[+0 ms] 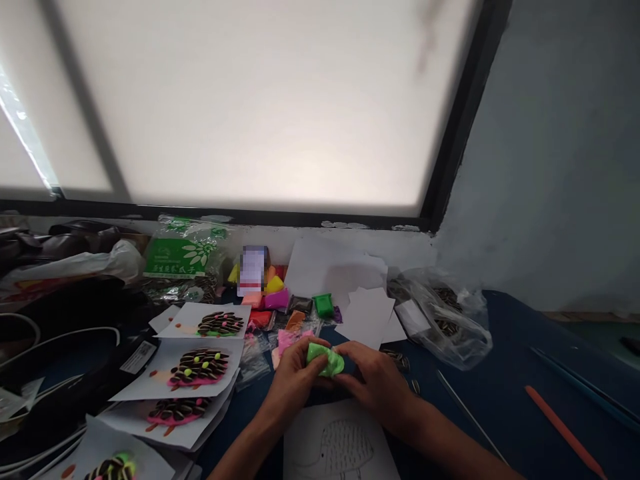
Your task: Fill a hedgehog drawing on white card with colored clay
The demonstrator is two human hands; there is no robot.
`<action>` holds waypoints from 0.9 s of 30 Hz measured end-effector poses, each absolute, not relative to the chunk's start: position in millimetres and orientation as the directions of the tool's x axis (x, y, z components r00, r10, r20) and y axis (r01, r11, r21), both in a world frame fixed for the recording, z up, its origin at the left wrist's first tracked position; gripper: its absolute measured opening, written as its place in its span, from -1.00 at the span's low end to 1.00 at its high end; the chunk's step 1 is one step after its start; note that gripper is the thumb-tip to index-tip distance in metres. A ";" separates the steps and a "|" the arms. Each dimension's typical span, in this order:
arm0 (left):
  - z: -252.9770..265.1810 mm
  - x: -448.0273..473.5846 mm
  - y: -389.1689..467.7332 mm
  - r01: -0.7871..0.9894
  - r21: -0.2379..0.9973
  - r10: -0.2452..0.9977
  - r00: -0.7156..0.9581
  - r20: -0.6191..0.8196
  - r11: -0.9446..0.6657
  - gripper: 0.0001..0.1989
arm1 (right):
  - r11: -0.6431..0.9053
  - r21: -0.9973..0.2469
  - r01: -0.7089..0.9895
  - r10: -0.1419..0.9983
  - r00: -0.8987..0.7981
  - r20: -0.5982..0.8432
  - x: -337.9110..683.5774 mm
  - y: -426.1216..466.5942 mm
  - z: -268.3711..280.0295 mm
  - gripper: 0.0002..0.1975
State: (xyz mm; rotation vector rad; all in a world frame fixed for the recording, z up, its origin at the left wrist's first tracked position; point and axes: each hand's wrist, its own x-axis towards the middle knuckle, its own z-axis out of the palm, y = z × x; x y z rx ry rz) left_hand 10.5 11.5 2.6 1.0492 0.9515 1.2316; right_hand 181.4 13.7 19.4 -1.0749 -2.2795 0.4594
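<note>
A soft lump of light green modelling clay (326, 361) is between my two hands. My left hand (296, 375) grips its left side, thumb pressed on top. From the right, my right hand (373, 375) pinches at its edge with thumb and fingertips. Whether a thin wrapper covers the clay, I cannot tell. Below the hands lies a white sheet with a pencil drawing of a hedgehog (345, 448), its top edge in shadow. Just beyond my left hand are pink clay packets (291, 337), partly hidden by my fingers.
Finished hedgehog cards (200, 368) with seed spines are stacked at left. Behind are a phone (253, 270), coloured clay packets (277, 299), a seed bag (183, 257) and white paper (369, 313). At right lie a bag of seeds (447, 320), a thin rod (470, 413) and an orange stick (564, 427).
</note>
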 end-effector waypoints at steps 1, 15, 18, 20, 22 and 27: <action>3.0 10.9 11.3 -0.250 0.968 0.995 0.098 0.004 0.021 -0.59 | 0.616 -0.527 0.586 0.785 -0.511 0.349 179.9 12.5 20.4 -0.70; 11.4 8.3 12.0 -0.174 0.977 0.975 0.204 -0.086 0.123 -0.41 | 0.584 -0.568 0.580 0.812 -0.412 0.414 180.6 15.6 21.3 -0.72; 9.1 8.6 12.9 -0.175 0.982 0.976 0.214 -0.029 0.067 -0.50 | 0.600 -0.573 0.558 0.799 -0.456 0.392 181.0 17.3 20.5 -0.68; 7.2 9.2 12.4 -0.179 0.983 0.976 0.216 0.002 0.038 -0.56 | 0.603 -0.582 0.546 0.795 -0.479 0.373 180.5 18.0 19.9 -0.70; 4.7 9.9 11.7 -0.175 0.984 0.977 0.213 0.005 0.033 -0.61 | 0.600 -0.591 0.539 0.793 -0.496 0.354 179.5 17.5 19.2 -0.72; 0.8 12.1 10.6 -0.150 0.989 0.984 0.177 0.021 0.006 -0.74 | 0.587 -0.596 0.549 0.798 -0.515 0.312 176.7 12.4 18.1 -0.75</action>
